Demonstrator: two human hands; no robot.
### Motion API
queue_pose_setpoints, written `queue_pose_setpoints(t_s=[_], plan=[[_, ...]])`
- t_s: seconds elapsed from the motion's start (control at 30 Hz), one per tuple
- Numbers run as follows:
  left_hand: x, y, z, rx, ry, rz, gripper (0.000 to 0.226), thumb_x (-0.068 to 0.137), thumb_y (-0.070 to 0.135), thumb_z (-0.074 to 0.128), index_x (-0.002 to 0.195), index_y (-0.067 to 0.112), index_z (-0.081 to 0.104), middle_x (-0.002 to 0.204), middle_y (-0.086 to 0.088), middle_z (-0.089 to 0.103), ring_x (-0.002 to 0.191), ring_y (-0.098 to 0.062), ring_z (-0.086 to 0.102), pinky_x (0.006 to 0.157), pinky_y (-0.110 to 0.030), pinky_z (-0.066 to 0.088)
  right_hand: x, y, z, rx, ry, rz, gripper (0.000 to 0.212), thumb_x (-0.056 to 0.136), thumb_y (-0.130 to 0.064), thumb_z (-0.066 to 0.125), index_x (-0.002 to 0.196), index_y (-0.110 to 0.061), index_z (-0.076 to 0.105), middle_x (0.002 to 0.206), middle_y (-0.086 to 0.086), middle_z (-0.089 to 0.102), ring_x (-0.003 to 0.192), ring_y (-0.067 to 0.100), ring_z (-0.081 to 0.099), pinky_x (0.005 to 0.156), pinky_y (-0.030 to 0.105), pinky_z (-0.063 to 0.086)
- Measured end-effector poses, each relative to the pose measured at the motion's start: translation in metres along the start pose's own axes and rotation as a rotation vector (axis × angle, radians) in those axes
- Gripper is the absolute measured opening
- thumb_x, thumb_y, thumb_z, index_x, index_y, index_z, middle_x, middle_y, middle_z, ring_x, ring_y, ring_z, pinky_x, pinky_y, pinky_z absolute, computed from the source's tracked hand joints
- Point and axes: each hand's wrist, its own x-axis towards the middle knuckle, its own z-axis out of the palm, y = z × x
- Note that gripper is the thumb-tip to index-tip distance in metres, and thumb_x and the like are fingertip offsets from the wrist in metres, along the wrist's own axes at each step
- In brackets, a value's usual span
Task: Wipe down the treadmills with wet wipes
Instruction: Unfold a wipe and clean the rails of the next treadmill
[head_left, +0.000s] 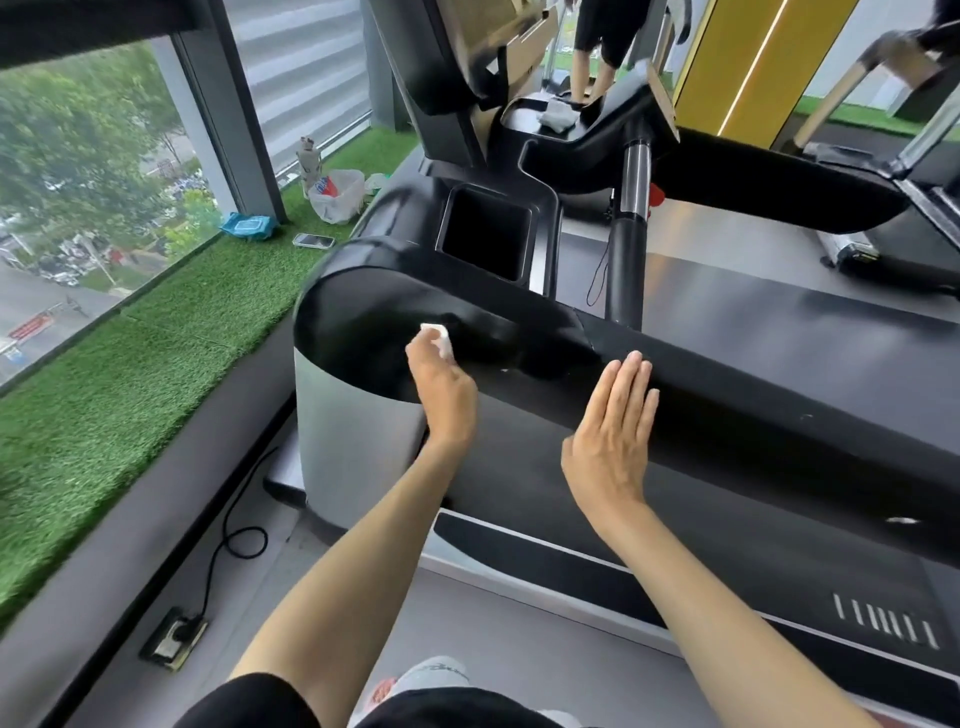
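A black treadmill fills the middle of the head view, its glossy handrail arm running from the rounded left end toward the right. My left hand grips a small folded white wet wipe and presses it on the rounded left end of that arm. My right hand lies flat with straight fingers on the arm, a little to the right of the left hand. A square cup holder sits in the console behind.
A strip of artificial grass runs along the window on the left, holding a blue wipes pack, a phone and a plastic bag. A floor socket with a cable lies low left. Another treadmill and a person's legs are behind.
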Motion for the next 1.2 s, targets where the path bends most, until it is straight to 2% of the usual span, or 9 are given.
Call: queue_pose_setpoints(t_s=[0.17, 0.3, 0.37, 0.47, 0.6, 0.7, 0.77, 0.97, 1.2], plan=[[-0.03, -0.007, 0.003, 0.168, -0.305, 0.325, 0.031, 0.082, -0.011, 0.04, 0.1, 0.012, 0.052, 0.089, 0.003, 0.036, 0.08, -0.016, 0.037, 0.07, -0.023, 0.033, 0.0, 0.001, 0.002, -0.025, -0.022, -0.004, 0.106, 0.071, -0.009, 0.072, 0.149, 0.009, 0.002, 0.156, 0.03, 0.005, 0.146, 0.041, -0.002, 0.118, 0.049, -0.004], [0.012, -0.015, -0.015, 0.008, 0.025, -0.001, 0.024, 0.083, -0.002, 0.034, 0.098, 0.012, 0.046, 0.099, -0.002, 0.041, 0.089, -0.019, 0.042, 0.082, -0.035, 0.038, -0.001, 0.007, 0.003, -0.036, 0.019, -0.026, 0.1, 0.071, -0.002, 0.067, 0.149, 0.008, 0.005, 0.156, 0.028, 0.008, 0.145, 0.041, 0.006, 0.118, 0.052, 0.006], [0.006, -0.009, -0.004, 0.012, 0.073, -0.005, 0.027, 0.083, -0.004, 0.034, 0.103, 0.007, 0.048, 0.102, -0.002, 0.041, 0.091, -0.019, 0.042, 0.084, -0.035, 0.039, -0.001, 0.008, 0.002, -0.031, 0.022, -0.031, 0.099, 0.072, -0.001, 0.065, 0.149, 0.007, 0.004, 0.157, 0.027, 0.006, 0.146, 0.04, 0.004, 0.118, 0.051, 0.002], [-0.045, 0.005, 0.023, 0.05, -0.133, 0.228, 0.026, 0.084, -0.01, 0.038, 0.096, 0.008, 0.052, 0.094, 0.013, 0.039, 0.085, -0.017, 0.041, 0.077, -0.031, 0.039, -0.001, 0.007, 0.003, -0.029, 0.023, -0.028, 0.1, 0.074, -0.001, 0.065, 0.149, 0.007, 0.0, 0.157, 0.027, 0.001, 0.147, 0.038, -0.003, 0.118, 0.05, -0.002], [-0.065, -0.009, 0.028, 0.151, -0.331, 0.443, 0.036, 0.08, -0.015, 0.043, 0.105, 0.009, 0.053, 0.101, 0.005, 0.048, 0.087, -0.005, 0.036, 0.077, -0.016, 0.036, -0.001, 0.01, 0.005, -0.029, 0.031, -0.046, 0.101, 0.075, -0.003, 0.066, 0.149, 0.006, -0.003, 0.157, 0.027, 0.0, 0.147, 0.039, -0.002, 0.119, 0.05, 0.002], [-0.038, -0.009, 0.013, 0.083, -0.178, 0.23, 0.035, 0.087, -0.012, 0.04, 0.095, 0.021, 0.047, 0.093, 0.019, 0.037, 0.083, -0.014, 0.039, 0.075, -0.019, 0.034, -0.001, 0.012, 0.004, -0.016, 0.036, -0.055, 0.096, 0.076, -0.001, 0.062, 0.149, 0.006, 0.0, 0.157, 0.026, 0.001, 0.146, 0.04, 0.003, 0.119, 0.052, 0.008], [-0.027, -0.003, 0.011, 0.016, -0.046, 0.023, 0.038, 0.088, -0.011, 0.037, 0.09, 0.026, 0.041, 0.091, 0.011, 0.038, 0.08, -0.013, 0.04, 0.074, -0.018, 0.035, -0.002, 0.009, 0.003, -0.003, 0.045, -0.041, 0.095, 0.076, 0.0, 0.06, 0.149, 0.006, 0.0, 0.157, 0.027, 0.002, 0.146, 0.04, 0.004, 0.118, 0.052, 0.008], [-0.078, -0.001, 0.033, 0.098, -0.347, 0.405, 0.032, 0.077, -0.019, 0.041, 0.094, 0.007, 0.049, 0.093, -0.003, 0.048, 0.083, -0.019, 0.044, 0.076, -0.017, 0.034, -0.001, 0.009, 0.005, -0.006, 0.036, -0.04, 0.096, 0.078, -0.002, 0.062, 0.149, 0.007, -0.001, 0.156, 0.028, 0.002, 0.146, 0.041, 0.002, 0.118, 0.051, 0.0], [-0.025, 0.006, 0.016, -0.035, -0.012, -0.016, 0.022, 0.084, -0.01, 0.044, 0.094, 0.009, 0.043, 0.094, -0.006, 0.043, 0.083, -0.02, 0.044, 0.075, -0.017, 0.036, -0.001, 0.009, 0.005, 0.027, 0.059, -0.051, 0.092, 0.077, 0.001, 0.056, 0.15, 0.005, 0.0, 0.157, 0.025, 0.0, 0.146, 0.04, 0.001, 0.118, 0.051, 0.003]])
